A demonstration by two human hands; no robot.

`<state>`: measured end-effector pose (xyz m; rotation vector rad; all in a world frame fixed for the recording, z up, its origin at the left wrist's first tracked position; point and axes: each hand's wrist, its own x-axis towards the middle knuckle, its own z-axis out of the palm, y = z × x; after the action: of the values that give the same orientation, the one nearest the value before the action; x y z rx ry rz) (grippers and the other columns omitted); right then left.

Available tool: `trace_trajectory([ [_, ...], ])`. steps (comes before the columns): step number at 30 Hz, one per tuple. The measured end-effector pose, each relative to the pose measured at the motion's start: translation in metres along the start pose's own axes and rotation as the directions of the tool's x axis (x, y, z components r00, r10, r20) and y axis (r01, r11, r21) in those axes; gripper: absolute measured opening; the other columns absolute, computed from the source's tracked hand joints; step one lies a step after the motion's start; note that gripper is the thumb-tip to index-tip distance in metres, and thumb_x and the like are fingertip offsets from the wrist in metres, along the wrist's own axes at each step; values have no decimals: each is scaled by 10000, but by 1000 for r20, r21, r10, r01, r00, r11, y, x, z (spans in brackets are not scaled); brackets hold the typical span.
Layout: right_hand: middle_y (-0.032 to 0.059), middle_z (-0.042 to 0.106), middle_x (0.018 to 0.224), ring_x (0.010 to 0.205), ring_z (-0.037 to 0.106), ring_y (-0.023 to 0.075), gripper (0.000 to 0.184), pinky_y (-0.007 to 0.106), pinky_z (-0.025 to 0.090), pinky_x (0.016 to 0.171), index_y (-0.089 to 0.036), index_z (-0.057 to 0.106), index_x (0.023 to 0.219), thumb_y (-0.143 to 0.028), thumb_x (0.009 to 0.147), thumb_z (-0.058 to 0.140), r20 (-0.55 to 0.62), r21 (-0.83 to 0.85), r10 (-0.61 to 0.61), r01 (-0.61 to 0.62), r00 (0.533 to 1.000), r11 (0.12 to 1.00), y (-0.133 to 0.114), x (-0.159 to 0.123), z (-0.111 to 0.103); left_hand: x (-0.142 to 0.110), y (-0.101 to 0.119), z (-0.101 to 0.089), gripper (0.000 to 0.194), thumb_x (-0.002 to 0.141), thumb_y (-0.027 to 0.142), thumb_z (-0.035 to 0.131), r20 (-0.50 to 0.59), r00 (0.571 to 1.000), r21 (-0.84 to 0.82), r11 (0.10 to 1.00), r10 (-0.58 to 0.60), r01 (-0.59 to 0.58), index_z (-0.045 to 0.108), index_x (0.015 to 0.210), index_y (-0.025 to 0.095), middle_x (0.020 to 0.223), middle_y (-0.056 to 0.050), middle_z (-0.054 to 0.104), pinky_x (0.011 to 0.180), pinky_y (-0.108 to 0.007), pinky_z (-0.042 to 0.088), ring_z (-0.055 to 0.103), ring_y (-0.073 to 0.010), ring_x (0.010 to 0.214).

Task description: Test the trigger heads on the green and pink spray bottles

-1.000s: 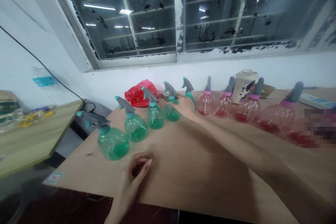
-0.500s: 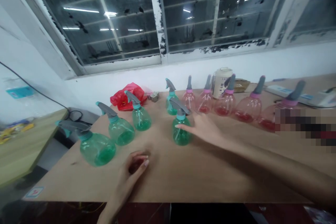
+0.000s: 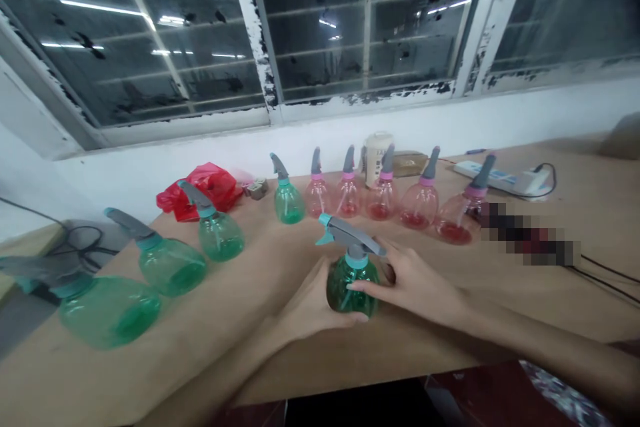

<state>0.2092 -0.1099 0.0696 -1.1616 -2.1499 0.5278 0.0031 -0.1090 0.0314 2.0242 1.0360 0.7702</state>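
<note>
A green spray bottle [image 3: 356, 273] with a grey and teal trigger head stands upright between my hands near the table's front. My left hand [image 3: 320, 300] curls around its lower left side, thumb across the near face. From the right, my right hand [image 3: 407, 277] grips its upper body, the thumb on the front and the fingers behind, partly hidden. Further green spray bottles stand at the left: a near one [image 3: 113, 310], a middle one [image 3: 173, 263] and a farther one [image 3: 221, 235]. Another green spray bottle [image 3: 289, 203] stands at the back.
Several pink spray bottles [image 3: 420, 203] form a row at the back right. Behind them are a paper cup [image 3: 377, 160] and a white power strip [image 3: 515, 180]. A red plastic bag [image 3: 205, 190] lies at the back left. A pixelated patch covers something at right.
My left hand has moved right and closed around the green spray bottle. My right hand has brought that bottle nearer to me. The view has shifted right.
</note>
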Motion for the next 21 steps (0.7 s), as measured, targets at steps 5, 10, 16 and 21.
trace_trajectory([
  [5, 45, 657, 1012, 899, 624, 247, 417, 402, 501, 781, -245, 583, 1046, -530, 745, 639, 56, 27, -32, 30, 998, 999, 22, 0, -28, 30, -1, 19, 844, 568, 453, 809, 40, 998, -10, 999, 47, -47, 408, 1272, 215, 1282, -118, 513, 988, -538, 397, 481, -351, 1197],
  [10, 54, 603, 1091, 972, 580, 264, 637, 406, 485, 794, -248, 524, 1183, -570, 663, 702, 108, 71, -81, 73, 991, 995, 42, 17, -36, 42, -3, 26, 931, 509, 502, 829, 16, 999, 28, 999, 37, -38, 403, 1297, 247, 1300, -106, 513, 992, -543, 393, 473, -362, 1208],
  [16, 50, 602, 1012, 885, 591, 240, 559, 376, 495, 703, -224, 578, 1072, -533, 635, 738, 95, 175, -93, 76, 991, 982, 39, 55, -20, 45, -17, 8, 909, 529, 468, 832, -35, 999, 61, 998, 24, -22, 403, 1300, 249, 1305, -101, 517, 990, -540, 397, 467, -360, 1220],
  [21, 33, 626, 990, 893, 604, 232, 529, 399, 507, 730, -254, 569, 1103, -499, 664, 733, -3, 361, -114, 107, 994, 927, 27, 86, 0, 46, -27, -3, 891, 593, 456, 796, -104, 994, 96, 995, 27, -17, 357, 1335, 232, 1334, -119, 483, 1016, -555, 370, 426, -366, 1255],
])
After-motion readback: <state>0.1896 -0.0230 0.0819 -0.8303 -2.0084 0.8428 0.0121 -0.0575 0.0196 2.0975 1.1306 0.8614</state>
